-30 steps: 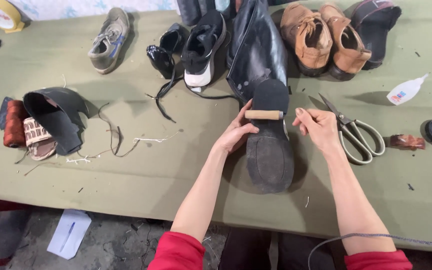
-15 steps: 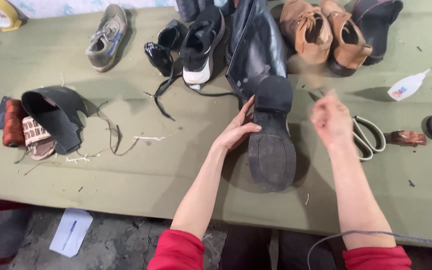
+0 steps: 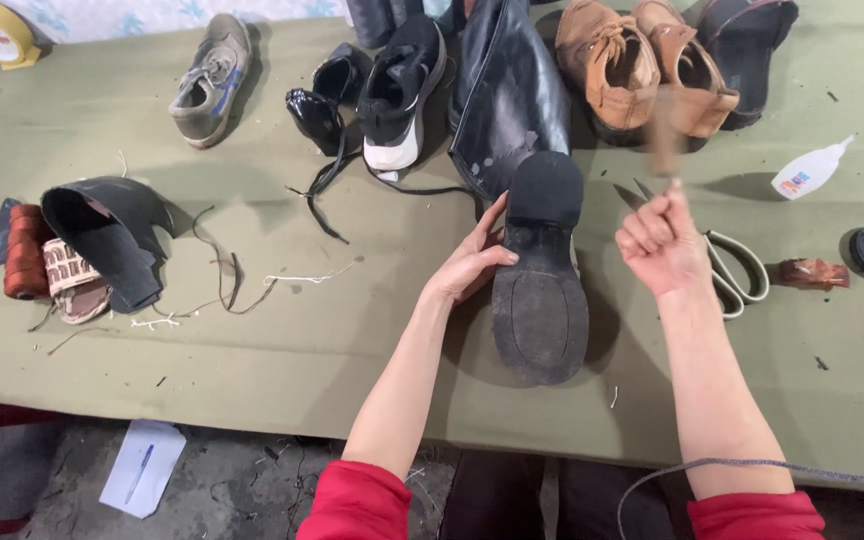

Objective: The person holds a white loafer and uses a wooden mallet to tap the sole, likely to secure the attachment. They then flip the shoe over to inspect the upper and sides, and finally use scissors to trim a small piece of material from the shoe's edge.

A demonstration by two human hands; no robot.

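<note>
Black boot (image 3: 537,270) sole-up near worktop's (image 3: 252,340) front edge looks heavy w/ stiff rubber sole, floppy shaft; left hand (image 3: 472,262) open-fingered steadying its side, right hand (image 3: 664,245) fisted round a blurry stick (image 3: 664,130).

A work table (image 3: 252,370) covered in olive-green cloth fills most of the view. Below its near edge lies a grey, rough floor (image 3: 252,480), littered with a white paper sheet (image 3: 142,480). A pale patterned wall (image 3: 152,12) borders the far edge. Lighting is even.
</note>
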